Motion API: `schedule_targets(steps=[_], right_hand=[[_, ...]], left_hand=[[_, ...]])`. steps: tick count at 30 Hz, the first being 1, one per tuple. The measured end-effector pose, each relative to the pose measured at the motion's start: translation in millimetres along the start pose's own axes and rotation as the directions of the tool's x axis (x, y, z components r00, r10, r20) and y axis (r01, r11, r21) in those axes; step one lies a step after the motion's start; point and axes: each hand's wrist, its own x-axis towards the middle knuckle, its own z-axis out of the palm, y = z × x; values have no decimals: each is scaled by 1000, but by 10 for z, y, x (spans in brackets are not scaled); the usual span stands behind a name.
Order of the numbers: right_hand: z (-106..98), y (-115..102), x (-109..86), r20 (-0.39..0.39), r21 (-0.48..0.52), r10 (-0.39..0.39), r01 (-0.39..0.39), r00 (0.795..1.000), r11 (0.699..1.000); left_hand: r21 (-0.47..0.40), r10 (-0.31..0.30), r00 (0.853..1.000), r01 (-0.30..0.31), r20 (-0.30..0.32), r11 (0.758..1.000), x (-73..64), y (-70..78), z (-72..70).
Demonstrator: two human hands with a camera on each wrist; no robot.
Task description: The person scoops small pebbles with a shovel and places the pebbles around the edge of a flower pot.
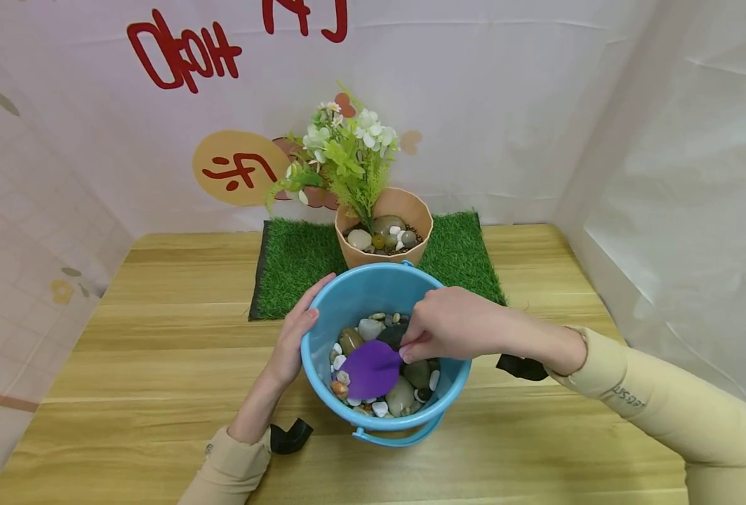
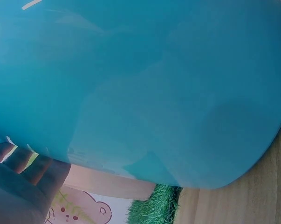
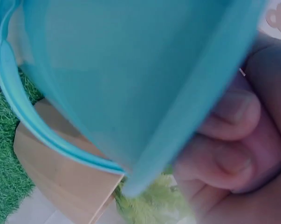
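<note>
A light-blue bucket (image 1: 331, 407) stands in the middle of the table, with assorted pebbles (image 1: 401, 396) inside. My left hand (image 1: 292, 344) holds its left side, thumb at the rim and fingers along the outside; in the left wrist view, the bucket wall (image 2: 154, 93) fills most of the frame. My right hand (image 1: 448, 326) reaches over the right rim and pinches the narrow end of a purple toy shovel (image 1: 366, 372), whose broad blade lies over the pebbles. In the right wrist view, the curled fingers (image 3: 224, 163) show beside the bucket rim; the shovel is mostly hidden there.
Behind the bucket, a peach flowerpot (image 1: 379, 256) with white flowers (image 1: 347, 140) and stones stands on a green turf mat (image 1: 297, 259). The bucket's handle (image 1: 401, 440) hangs at the front. Black angled pieces (image 1: 290, 436) lie on the wooden table (image 1: 177, 365) at either side.
</note>
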Motion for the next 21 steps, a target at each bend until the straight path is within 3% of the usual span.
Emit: schedule_targets(steps=[9, 21], right_hand=[[-98, 56, -167, 11, 100, 58, -59, 998, 993], [-117, 143, -283, 22, 274, 38, -43, 999, 961]], left_hand=[[-7, -3, 1000, 4, 5, 1000, 11, 3, 10], [-5, -6, 1000, 6, -1, 1000, 4, 10, 12]])
